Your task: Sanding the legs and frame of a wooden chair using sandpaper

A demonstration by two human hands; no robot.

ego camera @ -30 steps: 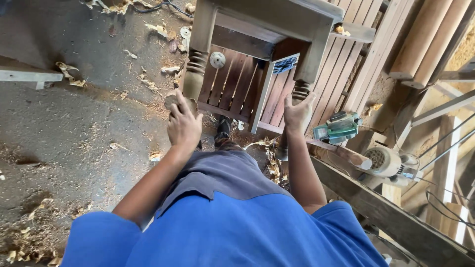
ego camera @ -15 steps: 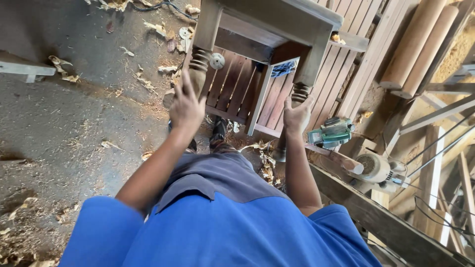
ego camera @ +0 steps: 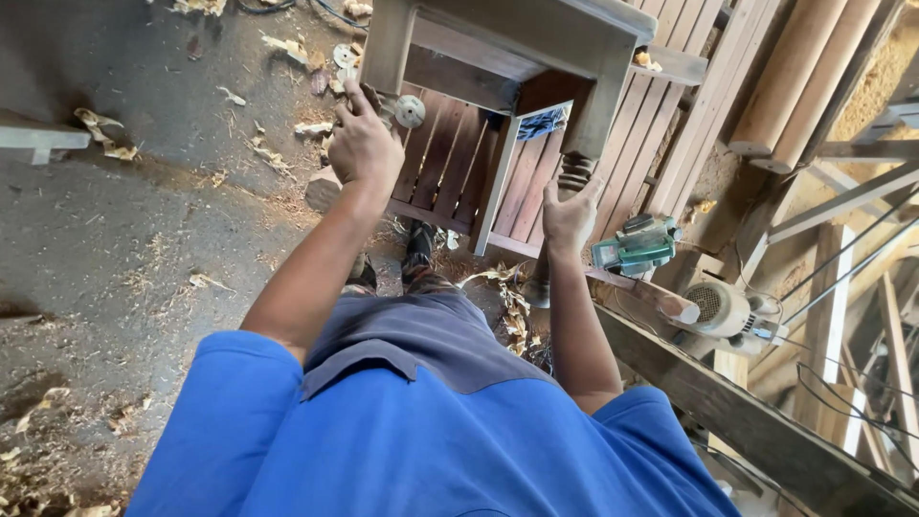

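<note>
— Where are the hands?
— Left hand wraps one turned leg of the wooden table; right hand closes on the other leg, apparently steadying it above the slatted panel.
— What's unclear?
— The left leg hides behind its hand; the tabletop runs out of frame.

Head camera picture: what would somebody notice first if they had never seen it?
First, the two hands gripping a wooden table: the left hand wraps its near left turned leg, the right hand its near right turned leg. Next, the bright blue shirt fills the bottom. Then the green power tool to the right, on a beam.
</note>
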